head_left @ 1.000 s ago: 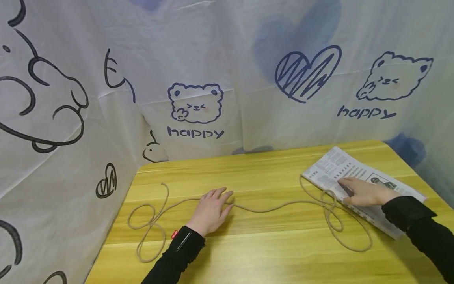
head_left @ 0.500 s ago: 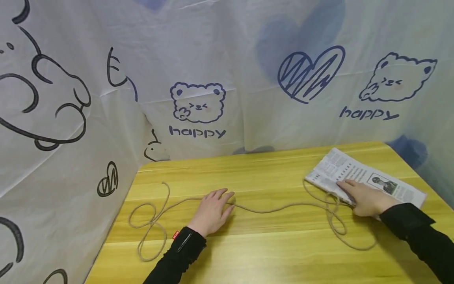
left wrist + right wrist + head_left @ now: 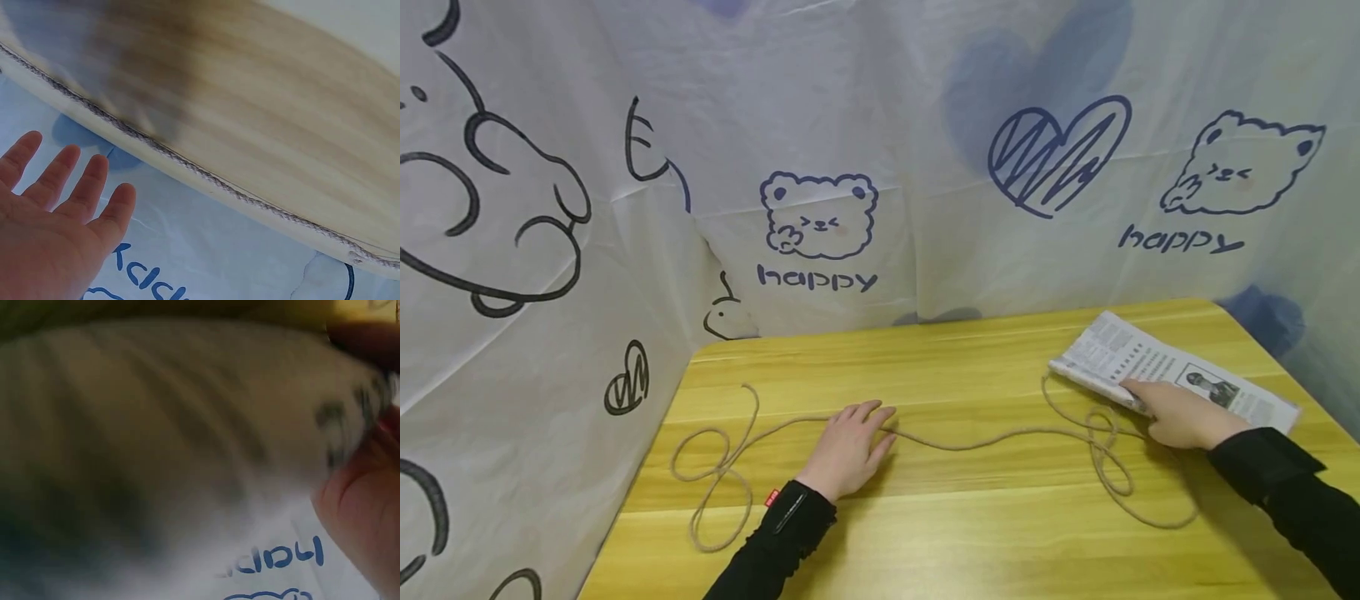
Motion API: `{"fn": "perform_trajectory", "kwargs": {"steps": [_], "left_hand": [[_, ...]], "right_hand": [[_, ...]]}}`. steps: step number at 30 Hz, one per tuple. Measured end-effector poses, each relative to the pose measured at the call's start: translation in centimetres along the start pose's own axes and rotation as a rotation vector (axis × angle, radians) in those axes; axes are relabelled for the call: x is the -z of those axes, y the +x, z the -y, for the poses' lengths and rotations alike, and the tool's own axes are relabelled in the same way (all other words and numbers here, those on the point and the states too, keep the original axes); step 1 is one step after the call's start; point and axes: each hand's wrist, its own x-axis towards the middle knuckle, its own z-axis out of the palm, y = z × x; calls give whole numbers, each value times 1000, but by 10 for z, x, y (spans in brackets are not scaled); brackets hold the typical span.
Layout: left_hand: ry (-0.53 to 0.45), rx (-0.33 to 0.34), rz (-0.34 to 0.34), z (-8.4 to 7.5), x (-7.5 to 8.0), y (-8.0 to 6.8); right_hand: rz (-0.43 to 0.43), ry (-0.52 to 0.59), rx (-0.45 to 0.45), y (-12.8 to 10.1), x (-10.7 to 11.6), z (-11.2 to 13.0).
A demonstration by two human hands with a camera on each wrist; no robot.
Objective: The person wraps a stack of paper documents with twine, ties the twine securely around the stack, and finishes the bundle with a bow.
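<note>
- Left hand (image 3: 848, 444) lies flat, fingers spread, on the rope (image 3: 985, 439).
- Right hand (image 3: 1180, 414) covers the newspaper (image 3: 1157, 362) edge; its grip cannot be told.
- Right wrist view is blurred.

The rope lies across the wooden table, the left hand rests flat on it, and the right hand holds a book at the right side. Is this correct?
Not quite. The right hand holds a folded newspaper, not a book, as the head view shows. The rest stands: the rope lies across the wooden table, and the left hand rests flat on it.
</note>
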Motion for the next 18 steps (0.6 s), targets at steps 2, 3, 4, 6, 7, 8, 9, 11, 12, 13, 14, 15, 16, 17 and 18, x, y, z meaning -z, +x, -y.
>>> {"fn": "perform_trajectory", "kwargs": {"steps": [2,3,4,6,7,8,9,11,12,13,14,15,16,17,18], "left_hand": [[-1,-3,-2,0,-1,0],[-2,-4,-3,0,-1,0],[-1,-5,-4,0,-1,0],[-1,-7,-8,-1,0,1],[-2,-7,-12,-1,0,1],[-2,-8,-18,-2,0,2],[-5,-8,-24,-2,1,2],[-3,-7,-37,-3,1,3],[-4,-5,-43,-3,2,4],[-4,-2,-47,-4,2,4],[-4,-3,-55,-4,2,4],[-5,0,-57,-5,3,4],[-6,2,-61,-6,3,5],[-16,4,-66,-7,4,5],[-27,4,-78,-8,4,5]], "right_hand": [[-32,-26,-7,-1,-1,1],[-52,-45,-12,-1,0,2],[-78,-72,-17,-1,0,3],[-132,-125,-27,-2,2,6],[-163,-149,-31,-2,4,8],[-196,-176,-32,-1,7,9],[-236,-199,-29,-1,10,11],[-321,-231,-14,0,18,15],[-363,-242,-7,0,22,16],[-412,-256,4,1,26,18],[-459,-265,14,1,30,20],[-508,-273,27,1,33,23],[-549,-277,40,1,36,25],[-585,-281,50,2,39,28],[-617,-276,64,2,41,32]]}}
